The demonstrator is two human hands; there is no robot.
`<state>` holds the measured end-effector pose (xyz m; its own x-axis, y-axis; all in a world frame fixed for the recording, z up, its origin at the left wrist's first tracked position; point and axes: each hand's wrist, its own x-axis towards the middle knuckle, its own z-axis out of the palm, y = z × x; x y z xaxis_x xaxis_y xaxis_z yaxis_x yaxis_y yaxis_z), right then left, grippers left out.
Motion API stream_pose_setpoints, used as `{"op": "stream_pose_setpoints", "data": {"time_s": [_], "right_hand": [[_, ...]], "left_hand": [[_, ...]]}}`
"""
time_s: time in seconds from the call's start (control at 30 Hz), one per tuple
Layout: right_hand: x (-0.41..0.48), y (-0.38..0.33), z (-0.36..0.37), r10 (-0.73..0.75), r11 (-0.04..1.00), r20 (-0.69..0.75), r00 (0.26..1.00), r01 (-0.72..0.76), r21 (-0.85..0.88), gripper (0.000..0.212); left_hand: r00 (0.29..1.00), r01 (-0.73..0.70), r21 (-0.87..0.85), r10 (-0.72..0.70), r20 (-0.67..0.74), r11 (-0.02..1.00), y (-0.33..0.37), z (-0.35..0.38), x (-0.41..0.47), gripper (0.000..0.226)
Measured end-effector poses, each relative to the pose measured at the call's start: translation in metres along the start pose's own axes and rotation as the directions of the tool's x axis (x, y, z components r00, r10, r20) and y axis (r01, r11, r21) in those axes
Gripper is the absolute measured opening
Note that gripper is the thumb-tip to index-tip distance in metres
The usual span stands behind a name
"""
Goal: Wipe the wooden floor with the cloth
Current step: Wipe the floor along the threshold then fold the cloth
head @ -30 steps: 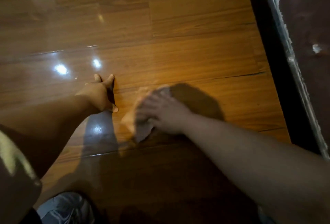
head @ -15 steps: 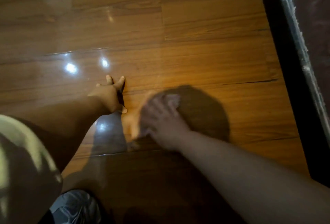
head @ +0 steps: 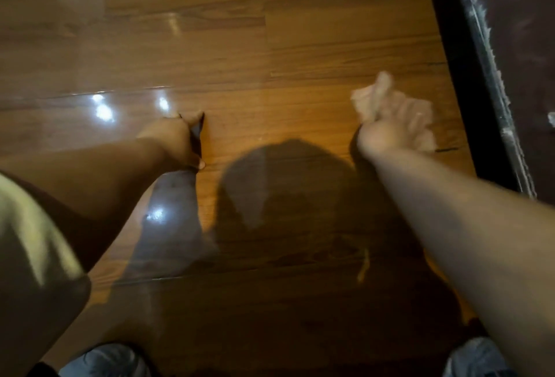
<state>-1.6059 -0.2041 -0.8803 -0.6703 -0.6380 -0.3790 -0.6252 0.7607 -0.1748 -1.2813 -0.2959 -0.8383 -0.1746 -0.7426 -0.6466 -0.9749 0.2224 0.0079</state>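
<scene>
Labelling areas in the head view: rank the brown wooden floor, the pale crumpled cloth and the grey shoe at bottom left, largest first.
1. Brown wooden floor.
Tied next: pale crumpled cloth and grey shoe look alike; the shoe is nearer and cropped, the cloth blurred.

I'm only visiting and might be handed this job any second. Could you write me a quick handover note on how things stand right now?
Left hand: open, braced on the wooden floor.
Right hand: on the cloth, far right, close to the dark strip along the floor's edge. It is blurred, so the grip is unclear.
Done: cannot tell how much is wiped. The boards at left are glossy with light spots.
Left: probably wiping on across the remaining boards.
</scene>
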Motion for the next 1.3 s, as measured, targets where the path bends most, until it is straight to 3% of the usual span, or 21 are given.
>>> {"op": "stream_pose_setpoints", "data": {"time_s": [0.07,0.1,0.13,0.2,0.23,0.27,0.3,0.37,0.43,0.5,0.63,0.73,0.77,0.87,0.9,0.93,0.97,1.03,1.13,1.23,1.3], "right_hand": [[-0.055,-0.021,0.033,-0.35,0.936,0.062,0.935,0.351,-0.015,0.048],[-0.089,-0.029,0.047,-0.571,0.818,0.092,0.816,0.574,-0.019,0.048],[-0.117,-0.036,0.056,-0.766,0.626,0.173,0.619,0.78,-0.013,0.05],[-0.128,-0.042,0.058,-0.915,0.207,0.358,0.184,0.978,0.027,0.05],[-0.113,-0.044,0.052,-0.917,0.094,0.393,0.073,0.995,0.034,0.05],[-0.091,-0.044,0.044,-0.925,0.077,0.374,0.064,0.997,0.022,0.051],[-0.067,-0.041,0.034,-0.937,0.158,0.32,0.14,0.987,0.033,0.051],[-0.007,-0.021,0.011,-0.834,0.539,0.166,0.527,0.841,0.04,0.051],[0.056,0.018,-0.02,-0.521,0.85,-0.018,0.853,0.517,-0.1,0.054],[0.089,0.047,-0.044,-0.277,0.959,-0.101,0.956,0.268,-0.092,0.054],[0.069,0.011,-0.03,-0.108,0.994,-0.104,0.989,0.107,-0.017,0.06],[-0.004,-0.042,0.01,-0.37,0.929,0.044,0.928,0.371,0.006,0.044],[-0.032,-0.053,0.022,-0.544,0.838,0.092,0.834,0.546,0.004,0.04],[-0.086,-0.057,0.043,-0.885,0.394,0.3,0.357,0.916,0.072,0.046],[-0.086,-0.048,0.044,-0.902,0.317,0.336,0.273,0.945,0.083,0.048],[-0.076,-0.041,0.04,-0.904,0.302,0.336,0.262,0.951,0.07,0.05],[-0.056,-0.031,0.033,-0.892,0.374,0.3,0.34,0.925,0.065,0.051],[-0.006,-0.011,0.013,-0.764,0.632,0.194,0.616,0.774,0.029,0.051],[0.059,0.028,-0.022,-0.354,0.926,-0.034,0.935,0.345,-0.154,0.052],[0.059,0.021,-0.026,-0.014,1.0,-0.026,1.0,0.014,-0.005,0.048],[0.022,-0.008,-0.001,-0.145,0.989,-0.015,0.989,0.145,-0.031,0.048]], "left_hand": [[1.0,0.001,0.043,-0.002,0.018,0.999,0.005,-0.005,0.005,0.12],[0.999,0.004,0.065,-0.006,0.032,0.998,0.009,-0.007,0.007,0.121],[0.999,0.007,0.087,-0.011,0.046,0.996,0.013,-0.008,0.009,0.123],[0.999,0.012,0.112,-0.018,0.051,0.994,0.015,-0.008,0.013,0.124],[0.999,0.011,0.115,-0.016,0.049,0.993,0.014,-0.008,0.014,0.123],[0.999,0.003,0.12,-0.009,0.049,0.993,0.014,-0.008,0.017,0.122],[0.999,-0.005,0.111,-0.001,0.047,0.994,0.01,-0.006,0.016,0.121],[0.999,-0.022,0.093,0.018,0.042,0.995,0.004,-0.003,0.014,0.119],[0.999,-0.025,0.101,0.021,0.034,0.995,0.003,0.001,0.014,0.116],[0.999,-0.017,0.1,0.014,0.036,0.995,0.0,0.005,0.012,0.113],[1.0,-0.015,0.17,0.013,0.014,0.985,0.006,-0.001,0.015,0.113],[1.0,-0.008,0.136,0.005,0.028,0.991,0.009,-0.004,0.019,0.115],[1.0,-0.011,0.106,0.009,0.026,0.994,0.009,-0.006,0.019,0.116],[1.0,-0.026,0.118,0.024,0.018,0.993,0.009,-0.008,0.021,0.118],[0.999,-0.031,0.129,0.029,0.014,0.991,0.01,-0.007,0.021,0.119],[1.0,-0.028,0.125,0.026,0.011,0.992,0.008,-0.006,0.018,0.119],[1.0,-0.027,0.118,0.026,0.011,0.993,0.009,-0.006,0.017,0.118],[1.0,-0.011,0.102,0.012,-0.013,0.995,0.002,-0.004,0.013,0.112],[1.0,-0.009,0.019,0.009,-0.024,1.0,-0.009,0.006,0.0,0.098],[0.997,-0.048,-0.15,0.039,-0.061,0.987,-0.023,0.025,-0.02,0.079],[0.991,-0.097,-0.178,0.078,-0.113,0.979,-0.03,0.037,-0.03,0.068]]}}
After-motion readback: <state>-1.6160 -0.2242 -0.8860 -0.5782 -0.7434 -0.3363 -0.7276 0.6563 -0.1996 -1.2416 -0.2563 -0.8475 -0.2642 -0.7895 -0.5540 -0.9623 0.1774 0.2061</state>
